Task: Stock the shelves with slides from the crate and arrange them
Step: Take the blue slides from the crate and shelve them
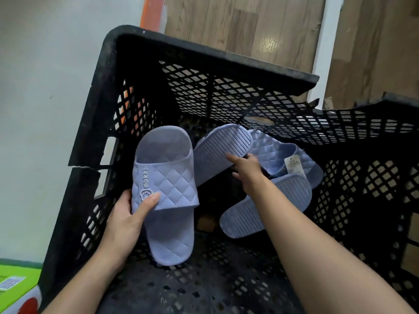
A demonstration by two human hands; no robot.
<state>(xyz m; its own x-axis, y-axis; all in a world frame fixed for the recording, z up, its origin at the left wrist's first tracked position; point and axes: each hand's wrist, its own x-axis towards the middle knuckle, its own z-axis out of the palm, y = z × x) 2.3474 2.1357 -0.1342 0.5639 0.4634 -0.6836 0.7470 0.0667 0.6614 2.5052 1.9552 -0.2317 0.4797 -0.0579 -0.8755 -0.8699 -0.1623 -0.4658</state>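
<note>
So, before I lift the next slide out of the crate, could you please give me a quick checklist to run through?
1. Left hand grips the first slide securely: ok, thumb across its strap.
2. Right hand has a hold on the upturned slide: cannot tell, a finger lies on its sole but the grip is hidden.
3. Upturned slide free to lift: ok, it seems to lie over the tagged slide, nothing on it.
4. It pairs with the first slide: cannot tell, only its sole shows.
5. Crate emptied: not ok, the tagged slide and a nearer slide remain.
</note>
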